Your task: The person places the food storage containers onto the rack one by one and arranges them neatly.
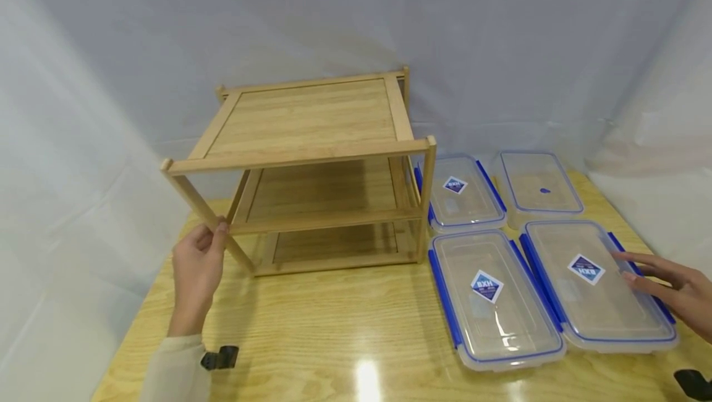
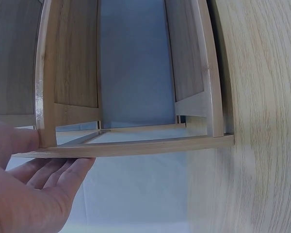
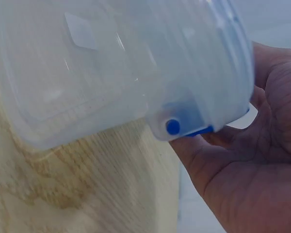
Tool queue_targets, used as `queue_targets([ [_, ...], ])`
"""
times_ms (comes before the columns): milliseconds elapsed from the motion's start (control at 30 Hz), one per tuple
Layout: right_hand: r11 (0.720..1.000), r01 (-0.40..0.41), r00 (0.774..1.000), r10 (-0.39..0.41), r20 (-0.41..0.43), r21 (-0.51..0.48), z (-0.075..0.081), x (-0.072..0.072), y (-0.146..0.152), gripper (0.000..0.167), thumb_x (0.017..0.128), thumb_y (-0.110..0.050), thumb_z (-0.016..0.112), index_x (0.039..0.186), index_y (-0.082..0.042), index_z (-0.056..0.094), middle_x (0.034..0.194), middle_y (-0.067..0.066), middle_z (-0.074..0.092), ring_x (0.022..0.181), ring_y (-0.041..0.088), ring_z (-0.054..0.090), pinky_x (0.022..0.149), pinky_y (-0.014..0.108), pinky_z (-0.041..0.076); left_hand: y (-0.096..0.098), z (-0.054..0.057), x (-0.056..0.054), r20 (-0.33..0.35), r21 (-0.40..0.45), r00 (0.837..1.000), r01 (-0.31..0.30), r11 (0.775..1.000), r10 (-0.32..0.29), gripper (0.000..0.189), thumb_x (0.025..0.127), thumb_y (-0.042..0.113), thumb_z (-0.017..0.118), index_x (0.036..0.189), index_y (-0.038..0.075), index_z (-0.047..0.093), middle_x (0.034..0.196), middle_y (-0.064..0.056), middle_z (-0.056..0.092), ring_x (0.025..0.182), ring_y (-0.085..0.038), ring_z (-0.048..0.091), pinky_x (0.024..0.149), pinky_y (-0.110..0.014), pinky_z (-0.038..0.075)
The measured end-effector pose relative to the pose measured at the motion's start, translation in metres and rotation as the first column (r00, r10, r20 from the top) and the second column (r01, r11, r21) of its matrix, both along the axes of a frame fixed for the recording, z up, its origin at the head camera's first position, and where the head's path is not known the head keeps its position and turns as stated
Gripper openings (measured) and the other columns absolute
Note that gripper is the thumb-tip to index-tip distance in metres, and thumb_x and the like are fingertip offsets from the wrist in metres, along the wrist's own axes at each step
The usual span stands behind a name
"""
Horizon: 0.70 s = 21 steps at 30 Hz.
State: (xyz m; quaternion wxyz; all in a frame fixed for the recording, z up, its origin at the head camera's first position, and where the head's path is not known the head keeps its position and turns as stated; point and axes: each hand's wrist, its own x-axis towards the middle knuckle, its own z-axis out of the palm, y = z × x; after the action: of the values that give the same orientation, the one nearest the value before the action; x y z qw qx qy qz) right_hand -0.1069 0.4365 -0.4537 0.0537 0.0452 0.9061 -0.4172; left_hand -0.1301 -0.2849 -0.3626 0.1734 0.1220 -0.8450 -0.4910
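My left hand point(image 1: 197, 266) grips the front left post of a wooden three-tier shelf rack point(image 1: 317, 114). In the left wrist view the thumb lies on the near side of the post point(image 2: 131, 147), with the fingers behind it. My right hand point(image 1: 675, 287) is at the right edge of the front right clear food container point(image 1: 595, 309), which has a blue-rimmed lid and blue clips. From the right wrist, fingers point(image 3: 199, 155) show beside its blue clip point(image 3: 199, 131), while the thumb passes over the lid and is partly hidden.
Left of the held container lies another lidded container point(image 1: 517, 334). Behind them stand two more, one with blue side clips point(image 1: 467, 204) and one with a blue-edged lid point(image 1: 542, 176). White sheeting point(image 1: 311, 18) hangs around the wood-grain table point(image 1: 311, 328).
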Motion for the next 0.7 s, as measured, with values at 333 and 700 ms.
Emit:
queue_targets([
  [333, 0.997, 0.044, 0.999, -0.044, -0.001, -0.064, -0.0054, 0.0028, 0.0033, 0.058, 0.107, -0.031, 0.055, 0.16, -0.018, 0.034, 0.14, 0.042, 0.034, 0.084, -0.005, 0.058, 0.066, 0.034, 0.061, 0.0024, 0.0007, 0.0001, 0.013, -0.006, 1.0, -0.004, 1.0, 0.005, 0.045, 0.108, 0.033, 0.048, 0.14, 0.003, 0.059, 0.13, -0.016, 0.066, 0.119, -0.029, 0.064, 0.099, -0.036, 0.053],
  [700, 0.986, 0.08, 0.993, -0.092, -0.08, -0.145, -0.0039, 0.0081, 0.0096, 0.05, 0.106, -0.024, 0.058, 0.152, -0.036, 0.045, 0.116, 0.005, 0.062, 0.077, -0.001, 0.064, 0.059, 0.037, 0.061, 0.0011, 0.0001, 0.0006, 0.026, 0.012, 1.0, -0.002, 1.0, 0.001, 0.045, 0.108, 0.032, 0.048, 0.142, 0.004, 0.057, 0.132, -0.018, 0.064, 0.121, -0.031, 0.063, 0.095, -0.028, 0.054],
])
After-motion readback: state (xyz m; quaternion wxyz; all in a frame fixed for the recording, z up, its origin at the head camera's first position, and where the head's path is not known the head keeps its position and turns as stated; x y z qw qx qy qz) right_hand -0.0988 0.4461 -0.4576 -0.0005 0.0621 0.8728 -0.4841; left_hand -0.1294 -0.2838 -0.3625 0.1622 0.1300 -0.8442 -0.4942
